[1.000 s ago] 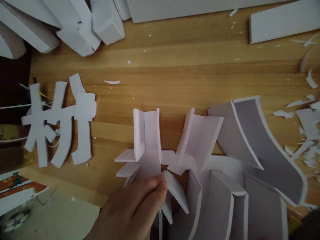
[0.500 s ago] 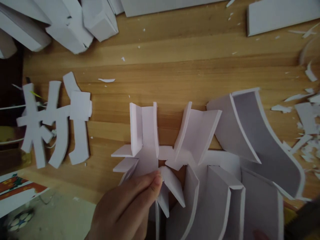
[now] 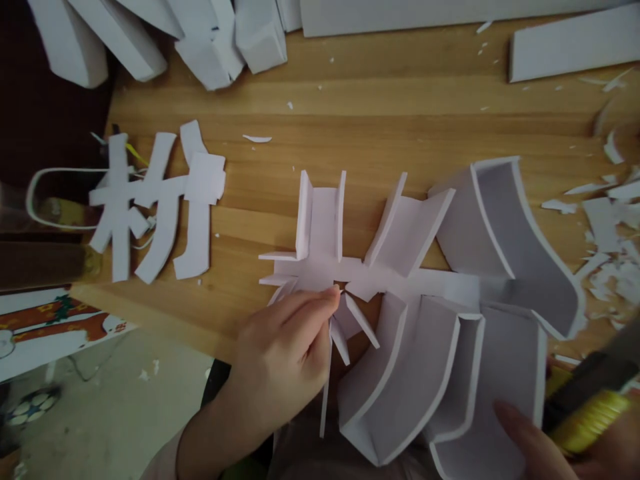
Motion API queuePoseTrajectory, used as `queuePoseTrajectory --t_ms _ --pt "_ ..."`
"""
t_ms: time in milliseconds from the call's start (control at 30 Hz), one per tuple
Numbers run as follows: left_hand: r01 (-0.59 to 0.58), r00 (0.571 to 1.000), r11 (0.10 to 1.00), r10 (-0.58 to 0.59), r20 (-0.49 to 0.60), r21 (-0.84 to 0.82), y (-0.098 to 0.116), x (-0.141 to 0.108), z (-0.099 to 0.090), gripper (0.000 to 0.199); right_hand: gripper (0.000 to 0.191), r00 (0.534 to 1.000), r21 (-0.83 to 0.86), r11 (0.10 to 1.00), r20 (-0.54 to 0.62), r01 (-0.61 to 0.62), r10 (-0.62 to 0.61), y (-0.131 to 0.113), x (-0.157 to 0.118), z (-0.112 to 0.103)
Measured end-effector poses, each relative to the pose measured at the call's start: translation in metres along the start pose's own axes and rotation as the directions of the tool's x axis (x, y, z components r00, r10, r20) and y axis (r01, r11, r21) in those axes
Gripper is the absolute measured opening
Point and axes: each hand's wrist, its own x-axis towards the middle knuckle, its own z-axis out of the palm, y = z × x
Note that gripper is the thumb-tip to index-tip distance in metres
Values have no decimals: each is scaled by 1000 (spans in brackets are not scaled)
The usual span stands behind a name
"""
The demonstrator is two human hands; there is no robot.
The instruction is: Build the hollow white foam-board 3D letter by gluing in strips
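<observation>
Your left hand (image 3: 285, 353) pinches a small white piece (image 3: 342, 290) beside the walled white structure (image 3: 417, 360), which spreads mostly rightward; your right hand's (image 3: 545, 455) thumb touches it, grip unclear.

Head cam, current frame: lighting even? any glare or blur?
Head view: dim, darkest toward the upper left; no strong glare on the wooden table. Same head view: left hand fairly clear, right hand and yellow-handled tool blurred, cause unclear.
</observation>
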Motion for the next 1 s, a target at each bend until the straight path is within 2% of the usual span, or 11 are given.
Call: queuePoseTrajectory --t_ms 133,267,633,733,1000 --pt "-1 999 999 3 51 -34 -3 0 1 24 63 1000 -17 1000 10 -26 26 -28 -13 11" --pt "12 999 997 -8 52 -81 -6 -3 3 22 61 996 -64 998 86 3 2 -38 -19 11" --pt "-35 998 996 39 46 -78 -6 -7 5 17 64 999 0 1000 50 -12 12 -36 -18 12" --pt "-46 999 996 47 16 -83 -6 -9 6 17 65 999 -10 1000 33 3 -2 -34 -16 12" --pt "-58 998 985 60 7 -164 -12 -12 9 15 60 997 12 999 65 35 -36 -34 -20 12"
